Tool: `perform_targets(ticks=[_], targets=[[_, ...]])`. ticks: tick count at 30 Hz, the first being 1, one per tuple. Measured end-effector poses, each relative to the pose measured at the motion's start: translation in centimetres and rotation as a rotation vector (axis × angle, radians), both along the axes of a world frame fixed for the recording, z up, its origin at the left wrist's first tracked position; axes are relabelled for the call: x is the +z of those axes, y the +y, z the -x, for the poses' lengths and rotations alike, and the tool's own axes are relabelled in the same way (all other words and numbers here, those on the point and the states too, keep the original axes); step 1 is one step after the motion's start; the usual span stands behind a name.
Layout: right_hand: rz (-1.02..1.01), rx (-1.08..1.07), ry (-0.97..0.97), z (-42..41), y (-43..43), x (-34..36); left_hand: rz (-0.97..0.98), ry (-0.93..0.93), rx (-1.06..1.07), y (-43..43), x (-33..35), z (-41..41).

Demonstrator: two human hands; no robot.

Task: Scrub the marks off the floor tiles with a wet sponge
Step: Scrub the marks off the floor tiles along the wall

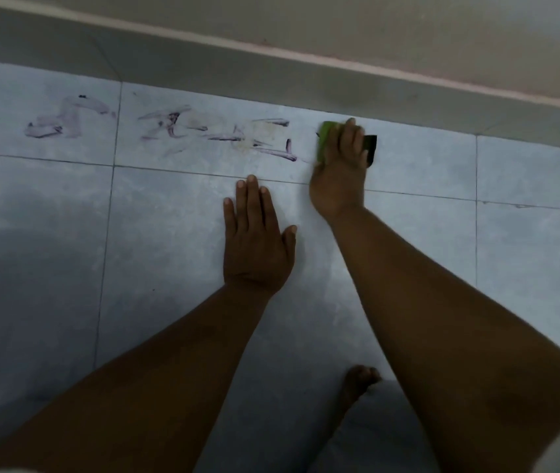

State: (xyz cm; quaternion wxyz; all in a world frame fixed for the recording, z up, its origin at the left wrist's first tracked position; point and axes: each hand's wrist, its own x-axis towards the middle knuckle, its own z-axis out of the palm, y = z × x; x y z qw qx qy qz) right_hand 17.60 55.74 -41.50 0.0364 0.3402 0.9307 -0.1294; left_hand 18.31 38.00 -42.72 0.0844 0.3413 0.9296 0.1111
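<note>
My right hand [340,165] grips a green sponge [324,141] with a dark scouring side [370,150] and holds it down on the pale grey floor tile [408,158] close to the wall. Smeared purple and black marks [237,133] run across the tiles to the left of the sponge, and a further smudged mark [63,121] lies on the far-left tile. My left hand [256,240] rests flat on the floor with its fingers straight, just below the marks.
A grey skirting band [271,76] and a beige wall [374,29] run along the far edge of the floor. A bare foot [360,380] shows on the tiles between my forearms. Dark grout lines divide the glossy tiles.
</note>
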Motion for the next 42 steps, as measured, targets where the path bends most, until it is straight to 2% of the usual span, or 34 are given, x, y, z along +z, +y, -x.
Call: perform_targets(ticks=[3, 4, 7, 9, 12, 14, 17, 20, 24, 25, 27, 30, 33, 34, 37, 40, 42], targets=[[0.072, 0.154, 0.039, -2.2, 3.2, 0.5, -0.024, 0.011, -0.006, 0.0, 0.1, 0.0], [0.049, 0.118, 0.049, -3.6, 4.7, 0.5, -0.030, 0.004, -0.002, -0.1, 0.1, 0.1], [-0.127, -0.180, -0.089, -8.3, 7.0, 1.2, -0.058, -0.003, -0.081, -1.4, 0.0, 1.3], [-0.221, -0.256, -0.128, -9.5, 6.9, 1.4, -0.104, 0.032, -0.178, -3.0, 0.0, 3.0], [-0.169, -0.329, -0.118, -7.9, 6.0, 0.9, -0.101, 0.112, -0.165, -6.5, 0.1, 5.6], [-0.152, -0.265, -0.077, -5.1, 3.8, 0.2, -0.038, 0.118, -0.104, -8.8, 0.0, 6.2], [-0.152, 0.001, -0.013, 1.1, -2.0, -0.3, 0.003, 0.073, -0.096, -10.1, -0.4, 5.2], [-0.121, 0.044, 0.021, 5.1, -5.2, -0.4, 0.011, 0.065, -0.087, -9.7, -0.4, 5.1], [-0.122, 0.248, 0.013, 1.7, -2.3, -0.7, 0.001, 0.068, -0.084, -10.0, -0.4, 5.3], [-0.140, 0.241, 0.037, 0.1, -1.2, -0.8, -0.005, 0.066, -0.081, -10.0, -0.4, 5.2], [-0.148, 0.100, 0.077, -3.0, 0.5, -0.5, -0.018, 0.065, -0.076, -9.9, -0.4, 5.2], [-0.148, -0.107, -0.038, -4.6, 1.1, -0.1, -0.013, 0.068, -0.078, -9.7, -0.4, 5.2], [-0.125, -0.337, -0.061, -1.2, 0.0, 0.0, -0.007, 0.066, -0.075, -9.6, -0.3, 5.1], [-0.120, -0.339, -0.070, 0.5, -0.8, 0.1, -0.007, 0.061, -0.074, -9.6, -0.3, 5.1], [-0.139, -0.148, -0.035, 4.4, -3.6, -0.2, 0.005, 0.056, -0.068, -9.5, -0.4, 5.0], [-0.137, -0.032, 0.006, 4.9, -4.5, -0.5, -0.001, 0.054, -0.067, -9.6, -0.3, 5.2], [-0.127, 0.193, 0.005, 2.9, -3.6, -0.5, -0.011, 0.052, -0.066, -9.6, -0.3, 5.3]])
